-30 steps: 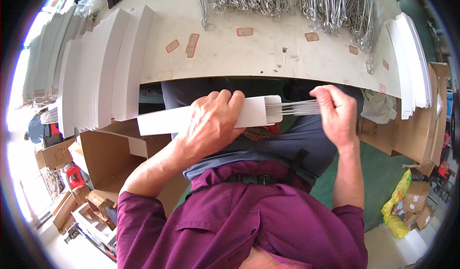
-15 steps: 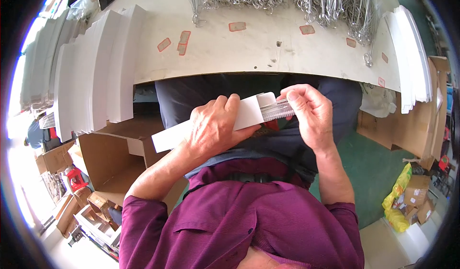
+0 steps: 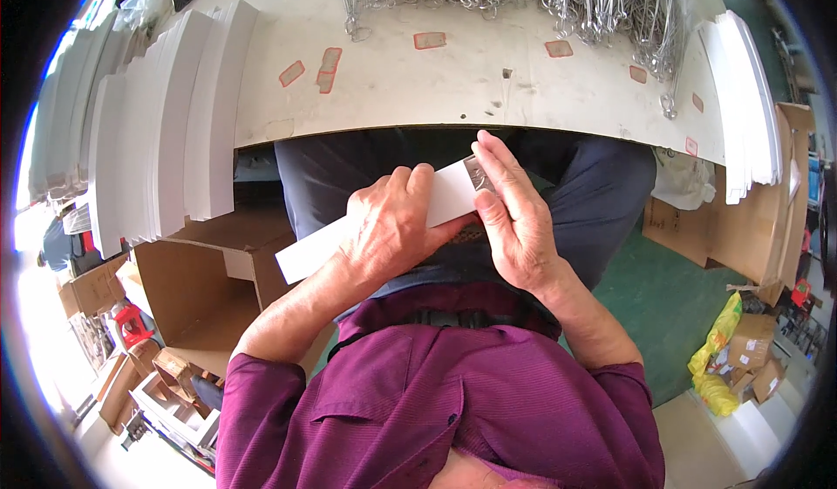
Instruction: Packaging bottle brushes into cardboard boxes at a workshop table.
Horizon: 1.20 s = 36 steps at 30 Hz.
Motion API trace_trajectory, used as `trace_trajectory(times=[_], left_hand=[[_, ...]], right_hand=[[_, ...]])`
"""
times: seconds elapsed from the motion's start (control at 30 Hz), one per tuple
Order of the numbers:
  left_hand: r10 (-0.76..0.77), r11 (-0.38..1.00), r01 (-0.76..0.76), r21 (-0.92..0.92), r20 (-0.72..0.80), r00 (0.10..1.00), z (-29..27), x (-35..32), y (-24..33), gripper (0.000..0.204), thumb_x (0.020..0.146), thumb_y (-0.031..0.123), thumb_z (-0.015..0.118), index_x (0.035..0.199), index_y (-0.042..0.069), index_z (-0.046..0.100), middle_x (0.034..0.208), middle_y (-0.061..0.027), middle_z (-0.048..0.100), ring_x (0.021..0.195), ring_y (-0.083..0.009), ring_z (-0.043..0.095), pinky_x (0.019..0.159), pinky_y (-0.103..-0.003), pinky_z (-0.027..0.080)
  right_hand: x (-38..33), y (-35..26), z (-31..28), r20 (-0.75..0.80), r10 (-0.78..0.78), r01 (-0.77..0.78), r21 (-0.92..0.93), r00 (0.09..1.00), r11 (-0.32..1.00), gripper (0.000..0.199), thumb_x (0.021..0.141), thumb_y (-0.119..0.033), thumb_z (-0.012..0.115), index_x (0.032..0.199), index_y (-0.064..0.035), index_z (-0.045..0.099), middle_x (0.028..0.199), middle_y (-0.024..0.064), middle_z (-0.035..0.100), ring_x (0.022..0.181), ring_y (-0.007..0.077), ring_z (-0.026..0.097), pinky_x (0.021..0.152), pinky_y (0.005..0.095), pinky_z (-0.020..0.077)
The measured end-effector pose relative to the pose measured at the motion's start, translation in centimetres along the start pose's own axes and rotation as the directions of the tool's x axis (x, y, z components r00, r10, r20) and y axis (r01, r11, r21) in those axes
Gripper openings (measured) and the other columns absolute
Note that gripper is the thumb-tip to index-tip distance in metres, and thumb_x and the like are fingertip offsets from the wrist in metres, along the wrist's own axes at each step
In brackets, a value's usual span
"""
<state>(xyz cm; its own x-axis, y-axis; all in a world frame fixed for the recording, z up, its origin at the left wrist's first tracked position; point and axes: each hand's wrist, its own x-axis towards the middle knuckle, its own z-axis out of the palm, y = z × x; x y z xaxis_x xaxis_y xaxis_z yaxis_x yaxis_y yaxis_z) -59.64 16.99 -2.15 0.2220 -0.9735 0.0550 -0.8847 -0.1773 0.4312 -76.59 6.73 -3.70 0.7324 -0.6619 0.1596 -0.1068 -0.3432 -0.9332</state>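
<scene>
My left hand [image 3: 390, 216] is wrapped round a long, narrow white cardboard box [image 3: 318, 249], held at a slant above my lap. The box's upper right end is uncovered, and metal wire pieces [image 3: 479, 175] show just inside it. Against that end rests my right hand [image 3: 520, 227], its fingers stretched out and its thumb apart. The fingers partly hide the opening, so how far in the wires sit is hard to make out.
The worktable [image 3: 384, 88] lies ahead, its near edge beyond my hands. Bundles of looped metal wire rods [image 3: 602, 5] lie along its far side. Stacks of flat white boxes stand at the left [image 3: 166, 123] and right [image 3: 739, 105]. A brown carton [image 3: 196, 288] is below left.
The wire pieces that stuck out of the box have gone inside. My right hand has moved left, from pinching their ends to lying with straightened fingers against the box opening.
</scene>
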Motion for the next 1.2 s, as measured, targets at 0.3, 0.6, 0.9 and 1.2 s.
trace_trajectory(times=[0.3, 0.6, 0.9, 1.2], left_hand=[[-0.012, 0.999, 0.013, -0.034, 0.02, 1.0, 0.1, 0.2, -0.3, 0.059, 0.073, 0.048, 0.089, 0.097, 0.002, 0.06, 0.082, -0.0146, 0.067, 0.072, -0.0326, 0.071, 0.061, -0.044, 0.059], [-0.011, 0.993, 0.011, -0.118, 0.002, 1.0, 0.0, 0.0, 0.1, 0.055, 0.073, 0.041, 0.09, 0.099, 0.001, 0.062, 0.083, -0.0166, 0.069, 0.072, -0.0345, 0.072, 0.062, -0.045, 0.059], [0.024, 0.929, 0.023, -0.37, 0.123, 0.992, -0.3, 0.2, 0.1, 0.058, 0.076, 0.026, 0.089, 0.12, 0.001, 0.061, 0.099, -0.0201, 0.072, 0.088, -0.0368, 0.075, 0.074, -0.044, 0.062], [0.022, 0.877, 0.026, -0.479, 0.095, 0.995, -0.6, 0.8, 0.3, 0.071, 0.074, 0.019, 0.09, 0.135, 0.009, 0.055, 0.113, -0.0178, 0.072, 0.1, -0.0343, 0.075, 0.083, -0.042, 0.063]], right_hand=[[-0.6, 0.2, -1.2, -0.067, -0.119, 0.107, -0.166, 0.991, 0.98, 0.037, 0.103, -0.012, 0.063, 0.134, 0.0063, 0.06, 0.128, 0.0266, 0.066, 0.112, 0.0329, 0.07, 0.096, 0.037, 0.0547], [-0.6, 0.1, -2.7, 0.262, 0.192, -0.251, 0.216, 0.946, 0.943, 0.034, 0.106, -0.012, 0.055, 0.135, 0.006, 0.06, 0.1, 0.0218, 0.073, 0.084, 0.0227, 0.071, 0.078, 0.0317, 0.0549], [-0.6, -0.6, -2.8, 0.352, 0.148, -0.258, 0.288, 0.924, 0.922, 0.037, 0.105, -0.006, 0.052, 0.14, 0.0044, 0.056, 0.103, 0.0199, 0.073, 0.09, 0.0227, 0.072, 0.083, 0.0319, 0.0552], [-1.6, -0.9, -1.8, 0.193, 0.277, -0.333, 0.397, 0.941, 0.855, 0.046, 0.104, -0.003, 0.053, 0.149, 0.0026, 0.047, 0.111, 0.0153, 0.071, 0.094, 0.0152, 0.07, 0.087, 0.031, 0.0567]])
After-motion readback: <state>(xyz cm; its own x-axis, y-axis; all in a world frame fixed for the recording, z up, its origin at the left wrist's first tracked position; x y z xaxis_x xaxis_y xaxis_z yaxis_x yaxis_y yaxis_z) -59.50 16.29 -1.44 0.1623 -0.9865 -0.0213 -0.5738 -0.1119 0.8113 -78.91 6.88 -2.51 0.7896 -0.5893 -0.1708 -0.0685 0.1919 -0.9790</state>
